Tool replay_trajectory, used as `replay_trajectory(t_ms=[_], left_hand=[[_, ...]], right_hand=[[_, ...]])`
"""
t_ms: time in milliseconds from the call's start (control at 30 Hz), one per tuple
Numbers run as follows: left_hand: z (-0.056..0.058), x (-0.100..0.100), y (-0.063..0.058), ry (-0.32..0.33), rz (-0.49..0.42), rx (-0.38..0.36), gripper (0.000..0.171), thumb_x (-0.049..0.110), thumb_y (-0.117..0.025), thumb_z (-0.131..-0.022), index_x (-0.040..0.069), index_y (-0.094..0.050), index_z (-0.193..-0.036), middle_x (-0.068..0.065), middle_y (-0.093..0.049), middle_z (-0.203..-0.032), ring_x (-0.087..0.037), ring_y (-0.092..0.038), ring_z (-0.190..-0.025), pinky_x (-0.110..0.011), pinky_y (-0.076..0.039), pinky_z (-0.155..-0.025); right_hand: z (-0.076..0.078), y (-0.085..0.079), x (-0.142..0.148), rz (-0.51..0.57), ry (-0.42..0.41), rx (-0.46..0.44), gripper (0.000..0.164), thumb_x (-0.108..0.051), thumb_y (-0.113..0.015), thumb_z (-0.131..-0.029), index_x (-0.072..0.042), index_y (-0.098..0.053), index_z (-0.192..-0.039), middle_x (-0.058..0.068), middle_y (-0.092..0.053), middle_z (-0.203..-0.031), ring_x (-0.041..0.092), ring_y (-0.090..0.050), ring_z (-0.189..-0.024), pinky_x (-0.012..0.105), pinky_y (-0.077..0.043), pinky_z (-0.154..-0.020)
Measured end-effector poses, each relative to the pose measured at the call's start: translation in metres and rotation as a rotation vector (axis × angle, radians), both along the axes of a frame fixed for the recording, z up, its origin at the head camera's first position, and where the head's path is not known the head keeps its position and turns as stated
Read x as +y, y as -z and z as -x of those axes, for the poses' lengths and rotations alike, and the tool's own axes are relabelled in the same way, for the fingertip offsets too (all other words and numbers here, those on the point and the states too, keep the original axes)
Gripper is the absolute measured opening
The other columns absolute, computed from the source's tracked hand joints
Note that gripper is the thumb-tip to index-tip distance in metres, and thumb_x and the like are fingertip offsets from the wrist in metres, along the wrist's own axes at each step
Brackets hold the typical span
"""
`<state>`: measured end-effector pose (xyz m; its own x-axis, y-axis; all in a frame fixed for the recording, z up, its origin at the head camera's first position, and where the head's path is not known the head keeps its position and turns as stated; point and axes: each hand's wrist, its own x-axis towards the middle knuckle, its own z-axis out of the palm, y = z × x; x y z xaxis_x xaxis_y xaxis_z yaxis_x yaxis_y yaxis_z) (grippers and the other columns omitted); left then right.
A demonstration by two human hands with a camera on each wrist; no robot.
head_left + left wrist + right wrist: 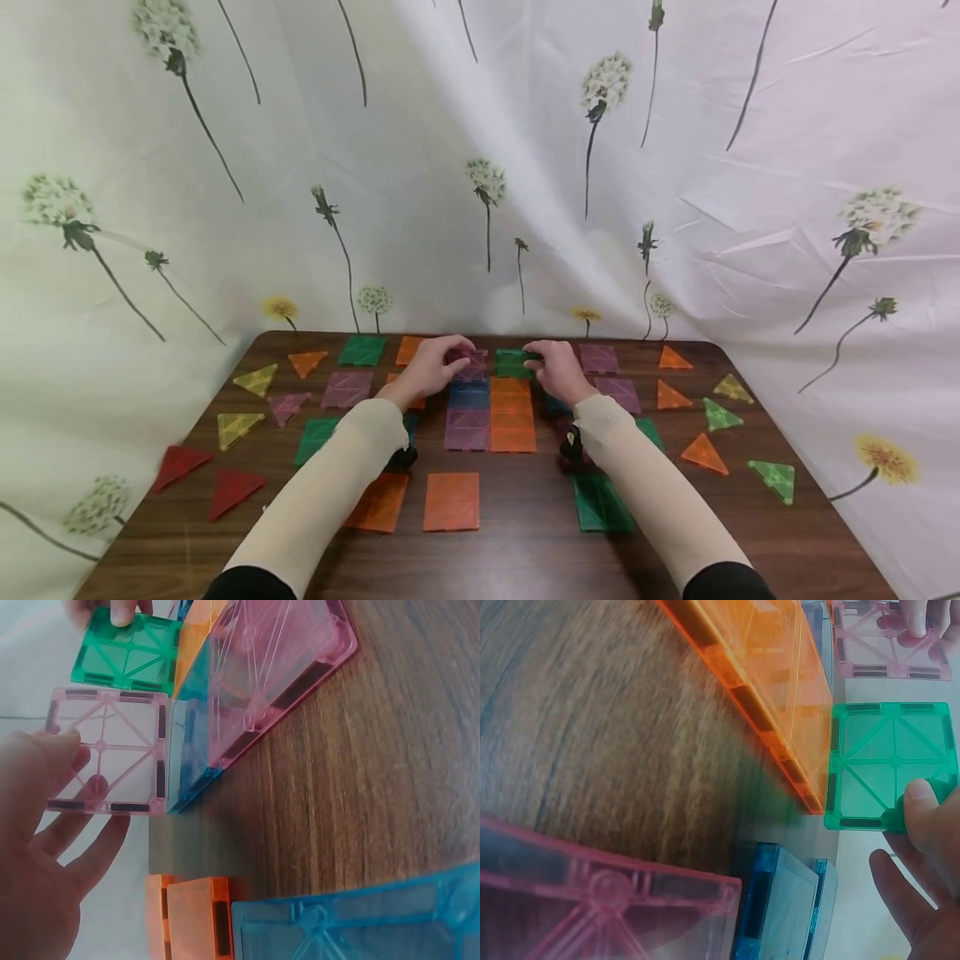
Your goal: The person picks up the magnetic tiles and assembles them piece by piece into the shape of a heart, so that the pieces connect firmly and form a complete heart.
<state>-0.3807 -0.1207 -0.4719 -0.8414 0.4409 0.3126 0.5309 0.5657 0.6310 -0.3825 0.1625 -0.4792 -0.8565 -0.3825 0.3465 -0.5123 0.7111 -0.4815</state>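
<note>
Between thumb and fingers my left hand [431, 367] pinches a translucent purple square magnetic tile [127, 754], held upright at the far edge of a blue tile [468, 394]. My right hand [561, 372] pinches a green square magnetic tile [891, 761] by its outer side, standing up at the far end of the orange tiles [513, 425]. The two held tiles are side by side. Nearer me, a flat purple tile [467, 430] adjoins the blue one, beside the orange column.
Loose square tiles lie on both sides, partly under my arms. Closer in are an orange square [452, 502] and a green square [602, 503]. Red triangles [235, 493] and yellow triangles [238, 429] lie left, orange triangles [705, 452] right. A flowered cloth [420, 250] hangs behind the table.
</note>
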Motion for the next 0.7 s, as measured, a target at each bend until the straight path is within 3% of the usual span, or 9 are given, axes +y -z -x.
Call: replay_trajectory(t_ms=[233, 700], left_hand=[[0.000, 0.005, 0.003, -0.009, 0.013, -0.003, 0.021, 0.009, -0.067, -0.104, 0.009, -0.073, -0.124, -0.008, -0.073, -0.114, -0.020, -0.067, -0.092, -0.040, -0.058, -0.082], [0.003, 0.014, -0.001, -0.005, 0.006, 0.048, 0.018, 0.007, -0.071, -0.101, 0.008, -0.075, -0.118, -0.009, -0.074, -0.109, -0.023, -0.065, -0.091, -0.044, -0.057, -0.087]], right_hand=[[0.001, 0.003, -0.001, -0.001, 0.003, 0.006, 0.021, -0.005, -0.072, -0.099, -0.003, -0.078, -0.120, 0.014, -0.077, -0.113, 0.025, -0.075, -0.095, 0.043, -0.062, -0.082], [0.003, 0.001, -0.001, -0.024, 0.007, 0.016, 0.021, -0.007, -0.072, -0.100, -0.003, -0.078, -0.120, 0.014, -0.077, -0.113, 0.024, -0.075, -0.095, 0.042, -0.062, -0.082]])
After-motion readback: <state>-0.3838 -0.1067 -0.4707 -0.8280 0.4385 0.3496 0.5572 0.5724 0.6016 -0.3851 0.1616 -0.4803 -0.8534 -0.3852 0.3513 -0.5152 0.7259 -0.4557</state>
